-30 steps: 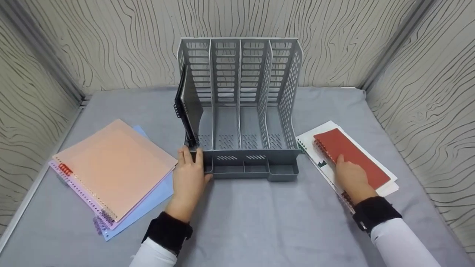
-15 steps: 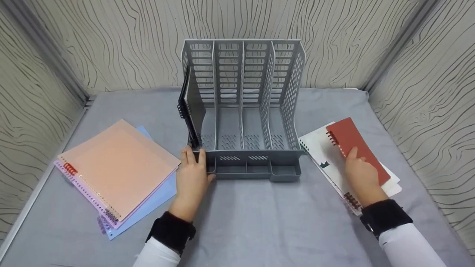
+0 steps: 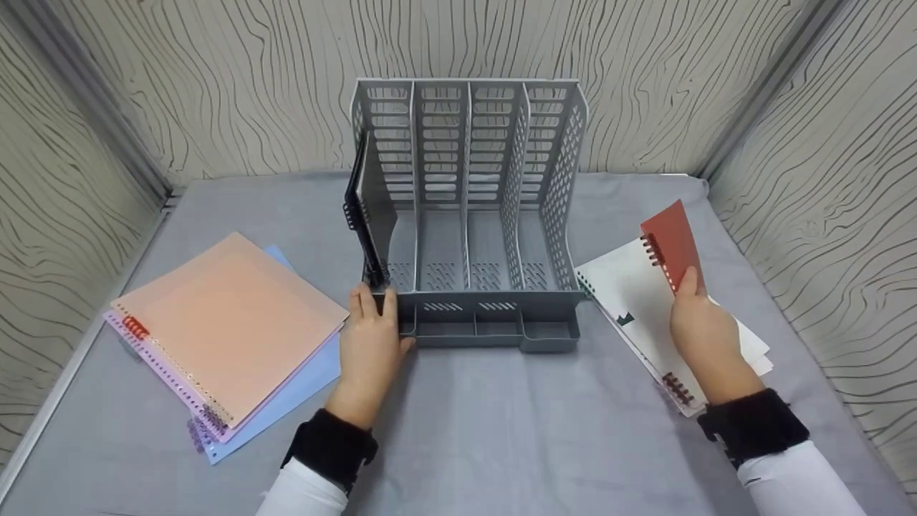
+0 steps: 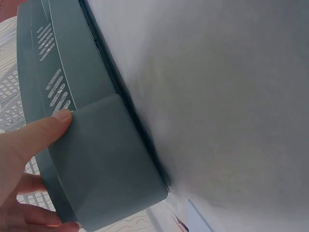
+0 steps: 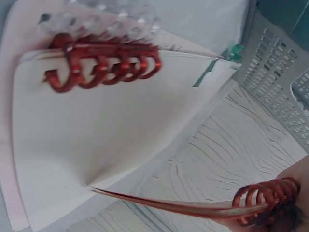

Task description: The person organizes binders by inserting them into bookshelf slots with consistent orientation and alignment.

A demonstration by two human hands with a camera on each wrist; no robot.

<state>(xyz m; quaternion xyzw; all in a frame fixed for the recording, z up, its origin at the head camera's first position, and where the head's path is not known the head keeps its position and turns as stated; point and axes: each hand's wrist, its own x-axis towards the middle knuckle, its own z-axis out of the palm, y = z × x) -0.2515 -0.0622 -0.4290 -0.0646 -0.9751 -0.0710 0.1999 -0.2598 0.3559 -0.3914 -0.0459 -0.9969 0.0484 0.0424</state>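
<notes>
In the head view, my left hand [image 3: 371, 347] grips the front left corner of a grey desk organizer [image 3: 494, 299]. The left wrist view has the thumb on the outer front wall of its tray [image 4: 106, 159], the other fingers beyond the rim. My right hand [image 3: 706, 340] holds a red ring-bound notebook [image 3: 672, 240], tilted up off a stack of white notebooks [image 3: 623, 283]. From the right wrist it appears nearly edge-on, its red rings [image 5: 265, 198] near the hand. A black ring-bound notebook [image 3: 364, 229] stands in the organizer's leftmost slot.
On the left lies a pile of ring-bound notebooks: peach [image 3: 229, 322] on top, lilac [image 3: 165, 373] and blue [image 3: 308, 376] below. Dark red rings [image 3: 677, 388] show at the white stack's near end. Patterned panels [image 3: 243, 93] surround the grey cloth [image 3: 501, 437].
My right hand has slid the red notebook outward over the white stack, then lifted and tilted it up. The left hand stays on the organizer. The head view shifted slightly.
</notes>
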